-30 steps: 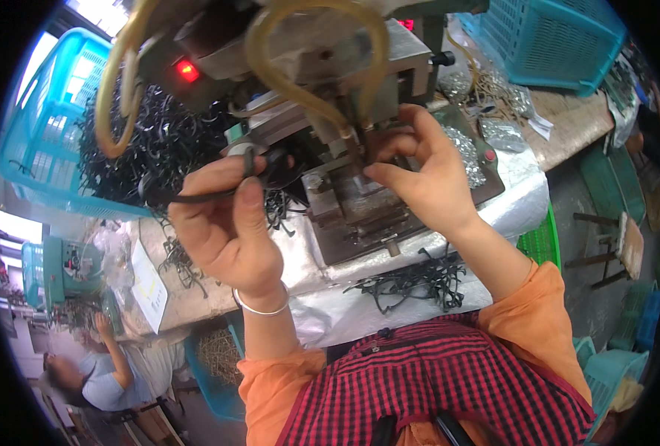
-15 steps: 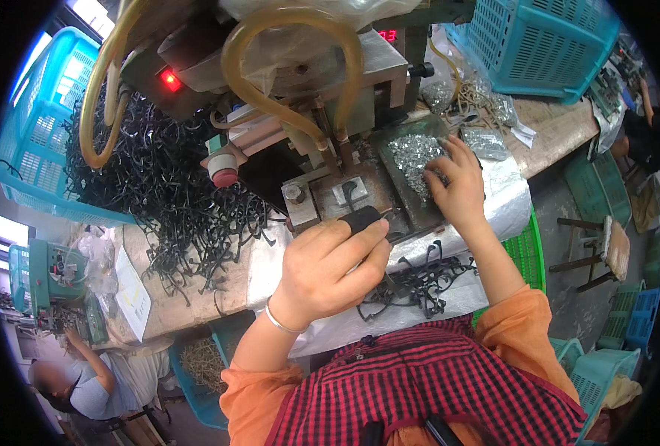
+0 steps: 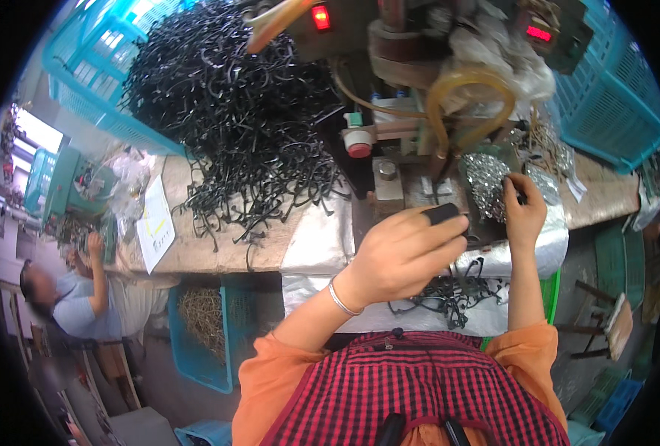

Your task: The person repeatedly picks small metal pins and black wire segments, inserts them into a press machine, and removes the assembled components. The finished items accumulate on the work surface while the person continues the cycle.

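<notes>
My left hand point(image 3: 408, 256), with a bracelet at the wrist, is closed on a small black piece point(image 3: 441, 214) whose kind I cannot make out. It sits just in front of the machine's metal work block point(image 3: 435, 186). At the right edge of a dark tray holding a heap of small shiny metal parts point(image 3: 487, 184), my right hand point(image 3: 525, 210) has its thumb and fingers drawn together. Whatever is between them is too small to make out. Under my hands, thin black curved parts point(image 3: 456, 296) lie on a foil-covered surface.
A large heap of black curved parts point(image 3: 226, 111) spills from a blue basket point(image 3: 85, 82) at left. Beside it stand the machine's red button point(image 3: 358, 145) and hose point(image 3: 470, 74). Another blue basket point(image 3: 612, 111) is at right. A person point(image 3: 85, 297) works at far left.
The view has swung left, so the scene sits further right. My right fingers, spread over the metal parts before, are now drawn together at the tray's edge. My left hand keeps the black piece.
</notes>
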Motion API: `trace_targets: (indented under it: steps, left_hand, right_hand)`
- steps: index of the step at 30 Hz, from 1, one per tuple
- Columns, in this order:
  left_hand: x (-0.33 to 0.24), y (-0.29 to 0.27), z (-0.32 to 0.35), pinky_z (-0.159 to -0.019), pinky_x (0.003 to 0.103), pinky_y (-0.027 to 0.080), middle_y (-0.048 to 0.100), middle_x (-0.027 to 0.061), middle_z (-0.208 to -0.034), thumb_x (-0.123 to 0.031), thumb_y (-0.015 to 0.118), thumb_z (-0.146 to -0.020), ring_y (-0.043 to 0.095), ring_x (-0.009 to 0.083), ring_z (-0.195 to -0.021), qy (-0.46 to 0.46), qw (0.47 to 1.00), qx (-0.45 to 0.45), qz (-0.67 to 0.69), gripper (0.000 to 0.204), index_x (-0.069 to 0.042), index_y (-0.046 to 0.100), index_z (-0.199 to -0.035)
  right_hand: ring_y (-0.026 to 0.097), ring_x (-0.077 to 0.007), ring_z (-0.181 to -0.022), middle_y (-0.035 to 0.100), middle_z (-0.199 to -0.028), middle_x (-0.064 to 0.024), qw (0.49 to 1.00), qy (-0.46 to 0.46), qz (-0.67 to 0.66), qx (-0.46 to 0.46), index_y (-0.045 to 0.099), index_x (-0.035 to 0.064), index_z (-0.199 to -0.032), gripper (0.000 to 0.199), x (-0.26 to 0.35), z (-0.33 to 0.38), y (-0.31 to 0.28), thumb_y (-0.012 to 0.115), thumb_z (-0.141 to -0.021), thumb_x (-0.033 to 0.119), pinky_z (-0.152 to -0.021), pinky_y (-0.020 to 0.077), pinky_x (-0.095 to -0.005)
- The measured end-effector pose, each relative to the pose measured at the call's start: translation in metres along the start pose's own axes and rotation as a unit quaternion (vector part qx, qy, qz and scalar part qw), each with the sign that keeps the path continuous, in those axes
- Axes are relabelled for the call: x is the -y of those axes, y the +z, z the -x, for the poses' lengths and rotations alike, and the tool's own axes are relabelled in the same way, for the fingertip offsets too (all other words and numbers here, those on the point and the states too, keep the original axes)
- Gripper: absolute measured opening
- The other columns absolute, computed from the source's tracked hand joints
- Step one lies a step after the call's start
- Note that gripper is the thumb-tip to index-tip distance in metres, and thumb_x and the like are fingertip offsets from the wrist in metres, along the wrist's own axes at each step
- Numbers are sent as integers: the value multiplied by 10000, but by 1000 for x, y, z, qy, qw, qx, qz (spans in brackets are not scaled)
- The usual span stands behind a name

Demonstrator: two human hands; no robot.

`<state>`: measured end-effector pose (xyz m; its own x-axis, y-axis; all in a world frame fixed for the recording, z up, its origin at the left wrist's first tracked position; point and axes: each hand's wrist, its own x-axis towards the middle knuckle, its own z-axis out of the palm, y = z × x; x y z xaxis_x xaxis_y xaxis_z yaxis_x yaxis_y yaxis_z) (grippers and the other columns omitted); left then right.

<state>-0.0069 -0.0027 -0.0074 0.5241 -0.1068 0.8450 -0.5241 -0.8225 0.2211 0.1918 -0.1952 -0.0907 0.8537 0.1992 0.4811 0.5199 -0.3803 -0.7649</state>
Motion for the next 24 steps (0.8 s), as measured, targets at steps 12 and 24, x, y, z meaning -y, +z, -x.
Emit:
trace_targets:
  steps: [12, 24]
  left_hand:
    - [135, -32, 50, -787, 319, 514, 693, 109, -967, -192, 734, -907, 650, 212, -889, -428, 886, -178, -19, 216, -18, 719, -1035]
    - [145, -80, 98, -863, 372, 524, 658, 117, -1113, 53, 670, -744, 631, 317, -1006, -235, 920, 198, -245, 314, -88, 763, -1010]
  right_hand:
    - [656, -121, -896, 725, -947, -63, 991, 64, -113, 33, 701, -8, -1033, 153, 18, 6, 1, 699, -891, 49, -850, 501, -266]
    - [677, -168, -895, 737, -914, -83, 993, 54, -92, 53, 737, 10, -974, 152, 35, 15, -18, 717, -830, 57, -837, 509, -289]
